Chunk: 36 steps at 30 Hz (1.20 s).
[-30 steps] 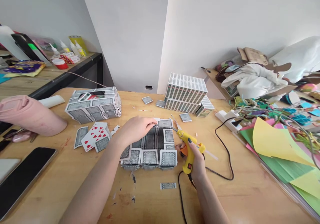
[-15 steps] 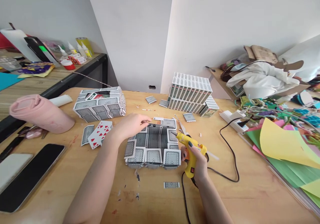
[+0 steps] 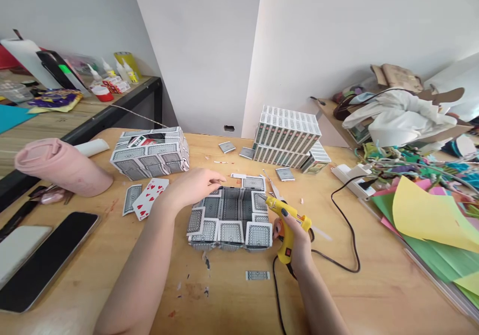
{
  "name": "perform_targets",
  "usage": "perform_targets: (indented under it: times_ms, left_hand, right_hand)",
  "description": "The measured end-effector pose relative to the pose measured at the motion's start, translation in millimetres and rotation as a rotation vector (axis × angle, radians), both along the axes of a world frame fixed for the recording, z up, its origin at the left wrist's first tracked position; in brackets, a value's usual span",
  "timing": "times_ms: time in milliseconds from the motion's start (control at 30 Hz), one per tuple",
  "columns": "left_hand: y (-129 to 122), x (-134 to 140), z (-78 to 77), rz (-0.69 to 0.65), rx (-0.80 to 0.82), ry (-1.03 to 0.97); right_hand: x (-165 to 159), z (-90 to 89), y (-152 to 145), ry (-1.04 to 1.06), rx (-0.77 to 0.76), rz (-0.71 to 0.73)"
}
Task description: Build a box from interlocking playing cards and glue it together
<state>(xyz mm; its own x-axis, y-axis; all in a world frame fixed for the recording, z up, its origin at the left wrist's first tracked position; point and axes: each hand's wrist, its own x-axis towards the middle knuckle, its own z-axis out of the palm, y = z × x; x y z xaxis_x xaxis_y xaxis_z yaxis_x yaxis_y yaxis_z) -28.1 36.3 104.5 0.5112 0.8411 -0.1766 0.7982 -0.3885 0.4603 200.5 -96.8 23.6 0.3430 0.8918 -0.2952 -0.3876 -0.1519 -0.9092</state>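
An open-topped box made of playing cards [image 3: 231, 233], with grey patterned backs outward, rests on the table in front of me. My left hand [image 3: 196, 187] bends over its far left edge, fingers curled together against the rim; the fingertips are partly hidden. In my right hand [image 3: 298, 240] is a yellow hot glue gun [image 3: 286, 225], its nozzle pointing left at the box's right rim. A loose card strip [image 3: 257, 275] lies nearer me. Behind the box is a white card piece marked A [image 3: 238, 175].
A second card-covered box [image 3: 149, 155] stands back left, with loose cards [image 3: 150, 198] before it. Stacked card packs [image 3: 286, 135] stand at the back. A phone [image 3: 48, 260] and pink roll [image 3: 63, 167] lie left. The glue gun's cord [image 3: 350, 230] loops right towards a power strip [image 3: 354, 179].
The view has shifted slightly. My left hand stays at the far left rim, and the glue gun remains by the right rim with little visible movement.
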Motion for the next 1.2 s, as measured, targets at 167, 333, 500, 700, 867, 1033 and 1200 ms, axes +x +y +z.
perform_targets:
  times_ms: [167, 333, 500, 700, 867, 1033, 1200]
  left_hand:
    - [0.1, 0.9, 0.4, 0.006, -0.013, 0.012]
    - [-1.2, 0.7, 2.3, -0.022, -0.029, 0.037]
    - [-3.9, 2.2, 2.8, -0.035, -0.018, 0.049]
    - [-4.2, 3.6, -1.6, -0.042, -0.050, 0.054]
    - [-2.5, 1.1, -6.4, -0.062, -0.065, 0.098]
    - [-2.7, 2.9, -7.1, -0.078, -0.044, 0.125]
    - [-3.4, 6.2, -3.6, -0.101, -0.056, 0.106]
  right_hand:
    - [-0.3, -1.1, 2.0, -0.054, -0.040, -0.067]
    - [-1.9, -0.6, 1.1, -0.052, -0.045, -0.101]
    - [-0.8, 1.3, 0.6, -0.023, -0.069, -0.120]
    - [1.5, 3.8, 2.0, 0.012, -0.132, -0.027]
    - [-1.4, 8.6, 2.9, 0.025, -0.145, -0.117]
    - [-1.2, 13.4, 0.5, 0.028, -0.114, -0.091]
    - [1.1, 10.2, 0.2, 0.061, -0.106, -0.089]
